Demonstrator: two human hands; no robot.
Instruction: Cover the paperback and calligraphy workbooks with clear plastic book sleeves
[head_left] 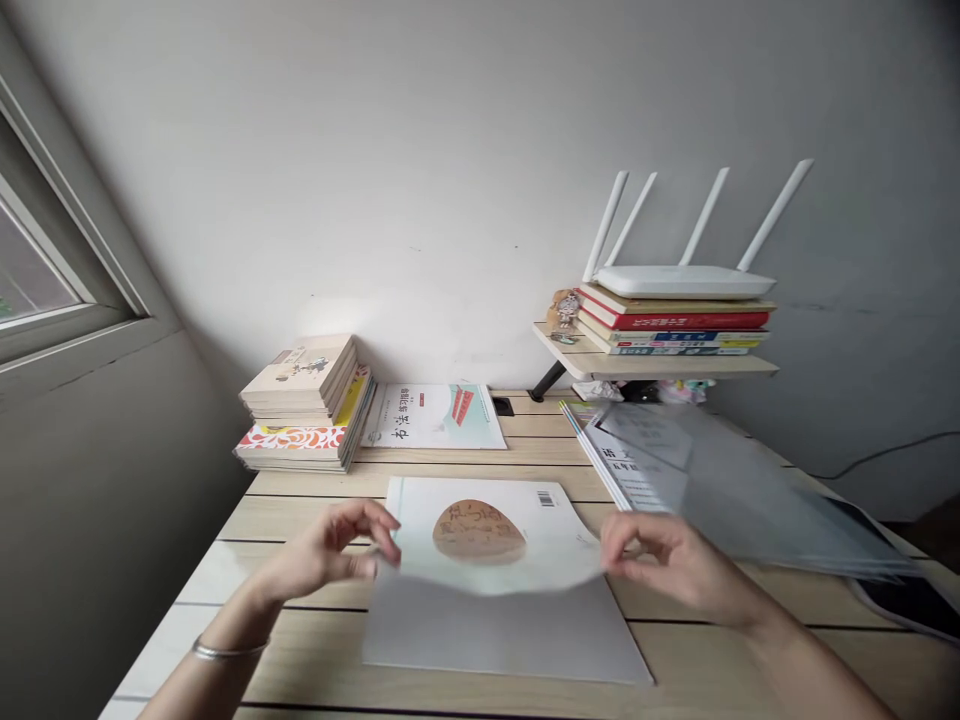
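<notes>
A softcover book point(480, 510) lies in front of me, its white, pale green-tinted back cover showing a brown round picture and a barcode. The near edge of that cover is lifted and bowed, and a plain greyish-white page point(502, 635) shows beneath it. At the lifted cover's right corner, my right hand point(667, 565) has its thumb and fingers pinched on the edge. My left hand point(341, 545), with a silver bangle on the wrist, is curled around the left corner, thumb below and fingers above. Slight blur softens the left fingertips.
Clear plastic sheets point(757, 510) overlie booklets point(600, 450) on the right, near a dark phone-like device point(911, 605). Stacked books point(300, 400) stand back left, beside a flat calligraphy book point(435, 415). A raised shelf point(660, 366) holds books and a white router point(686, 281).
</notes>
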